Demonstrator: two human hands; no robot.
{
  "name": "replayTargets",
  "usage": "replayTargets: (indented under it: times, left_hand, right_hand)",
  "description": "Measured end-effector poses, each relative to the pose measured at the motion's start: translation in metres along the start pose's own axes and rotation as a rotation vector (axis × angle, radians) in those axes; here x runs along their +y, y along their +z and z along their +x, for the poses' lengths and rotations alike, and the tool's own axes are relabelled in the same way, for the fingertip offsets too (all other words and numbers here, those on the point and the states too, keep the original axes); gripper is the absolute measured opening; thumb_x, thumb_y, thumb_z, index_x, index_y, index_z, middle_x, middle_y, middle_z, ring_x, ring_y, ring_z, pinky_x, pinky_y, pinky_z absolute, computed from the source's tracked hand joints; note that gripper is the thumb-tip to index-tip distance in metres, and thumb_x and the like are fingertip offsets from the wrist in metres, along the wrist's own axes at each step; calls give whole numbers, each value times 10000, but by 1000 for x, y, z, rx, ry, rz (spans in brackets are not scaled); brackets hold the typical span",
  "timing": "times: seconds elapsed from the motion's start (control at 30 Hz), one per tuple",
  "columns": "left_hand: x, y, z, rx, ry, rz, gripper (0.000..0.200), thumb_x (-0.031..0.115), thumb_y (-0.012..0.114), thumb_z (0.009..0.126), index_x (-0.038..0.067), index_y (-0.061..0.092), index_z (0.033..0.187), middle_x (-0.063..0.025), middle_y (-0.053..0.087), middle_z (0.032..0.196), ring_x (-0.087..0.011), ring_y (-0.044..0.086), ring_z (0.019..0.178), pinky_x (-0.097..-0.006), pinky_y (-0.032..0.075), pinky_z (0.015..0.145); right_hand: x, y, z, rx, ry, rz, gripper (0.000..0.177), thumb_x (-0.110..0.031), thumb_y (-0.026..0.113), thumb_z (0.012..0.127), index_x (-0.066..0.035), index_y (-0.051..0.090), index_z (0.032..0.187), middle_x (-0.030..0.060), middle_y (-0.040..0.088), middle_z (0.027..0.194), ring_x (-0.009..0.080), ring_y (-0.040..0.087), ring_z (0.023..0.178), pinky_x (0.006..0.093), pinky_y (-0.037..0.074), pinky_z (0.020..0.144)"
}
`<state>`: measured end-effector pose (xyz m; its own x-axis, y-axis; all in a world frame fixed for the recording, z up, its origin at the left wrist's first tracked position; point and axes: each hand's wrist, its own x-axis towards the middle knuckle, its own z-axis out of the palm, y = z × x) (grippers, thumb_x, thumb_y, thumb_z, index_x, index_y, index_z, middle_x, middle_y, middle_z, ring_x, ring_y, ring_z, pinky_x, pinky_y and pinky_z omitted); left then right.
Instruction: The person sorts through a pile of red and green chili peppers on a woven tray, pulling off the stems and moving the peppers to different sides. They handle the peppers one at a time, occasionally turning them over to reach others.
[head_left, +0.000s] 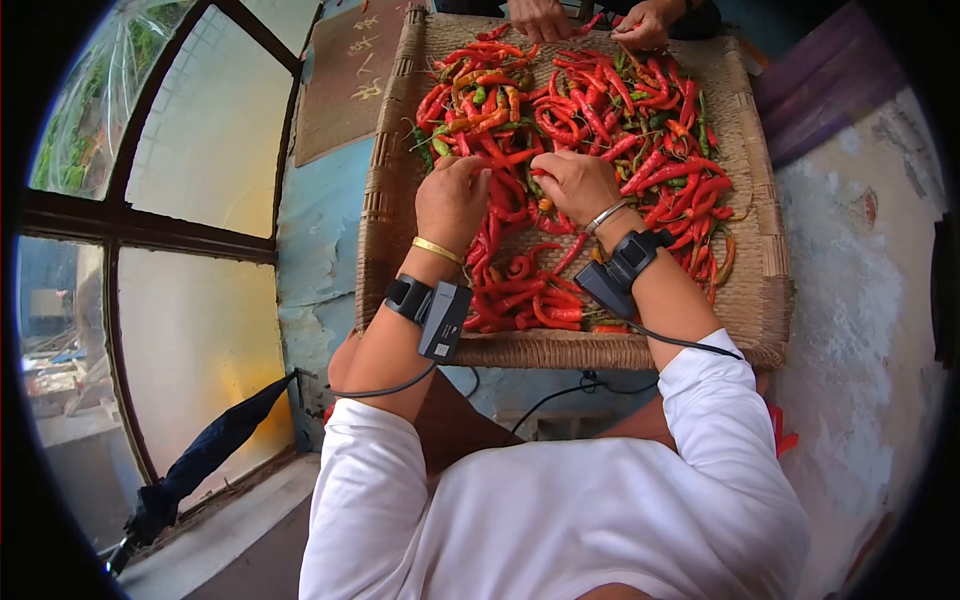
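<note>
Red chili peppers [655, 180], with some green and orange ones among them, lie spread over a woven tray [750, 240]. My left hand [455, 200] is above the left part of the peppers, its fingers closed on a red pepper [480, 166]. To the right of it, my right hand [580, 186] has its thumb and fingers pinched together around a small red pepper [541, 172]. A pile of red peppers [525, 300] lies between my wrists and the tray's near edge.
Across the tray, another person's two hands [541, 18] hover over its far edge, near some peppers. A window [190, 200] and a folded dark umbrella [215, 445] are at the left. Black cables [545, 400] hang below the tray's near edge.
</note>
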<state>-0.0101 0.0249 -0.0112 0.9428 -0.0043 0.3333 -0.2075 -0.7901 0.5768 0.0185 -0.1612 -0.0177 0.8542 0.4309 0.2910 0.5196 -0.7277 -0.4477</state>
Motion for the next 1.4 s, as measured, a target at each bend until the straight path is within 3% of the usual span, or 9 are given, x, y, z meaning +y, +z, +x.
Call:
replayTargets:
  times: [0.17,0.27,0.53,0.83,1.03,1.2,1.27,1.37,1.4]
  left_hand:
    - [6,1,2,74,69,-136,122,101,586,767,14,611,847,-109,589,745,-180,562,581,-268,442,550]
    - [8,-2,3,101,98,-174,100,75,589,762,9,603,836,-97,587,742,-149,541,557,-250,429,527]
    - [33,-9,-4,-109,367,-243,132,45,613,713,52,617,845,-75,571,727,-207,561,566,-279,434,510]
    - [34,-3,-12,-440,530,-254,109,95,606,722,60,618,824,-80,602,751,-222,598,636,-290,469,552]
    - [21,0,-1,28,-91,-393,166,160,595,750,39,591,863,-112,588,782,-241,584,662,-317,459,598]
    - [7,2,-3,-52,-140,-260,233,235,604,741,59,598,895,-135,572,846,-289,561,780,-369,440,707]
    - [11,2,-6,-307,-124,-142,236,242,610,733,72,599,896,-127,564,887,-300,561,779,-376,444,705]
    - [8,6,-12,-344,-44,-16,300,235,618,711,97,563,972,-135,542,936,-312,562,802,-394,458,683]
    - [7,7,-14,-348,-12,30,337,229,619,704,109,545,1010,-141,536,944,-315,563,811,-398,463,675]
  right_hand:
    - [-8,-40,14,332,249,485,123,-171,592,765,-55,579,728,66,563,589,168,575,578,316,431,528]
    - [10,-42,20,504,434,1120,312,-244,572,809,22,551,970,47,582,701,97,576,633,200,443,467]
    - [-12,-22,4,-228,692,1306,425,-373,527,828,35,562,939,41,563,617,66,490,471,178,345,376]
    - [10,-16,-3,-558,583,948,254,-288,540,795,-60,580,690,4,550,580,61,481,455,181,341,381]
    - [36,-48,0,-646,597,741,171,-229,567,777,-74,558,703,-2,545,540,48,469,426,182,354,376]
    - [45,-55,5,-153,550,1334,146,-202,543,822,-95,540,723,-1,558,584,28,485,466,153,344,366]
    - [48,-46,6,-47,517,1486,235,-253,556,816,-37,555,909,36,579,673,41,516,509,167,367,376]
    - [36,-31,10,-65,724,820,647,-322,578,787,14,313,1271,131,582,872,125,575,578,235,443,445]
    - [33,-20,8,-131,660,604,521,-291,573,789,12,432,1188,135,582,909,140,573,564,259,459,487]
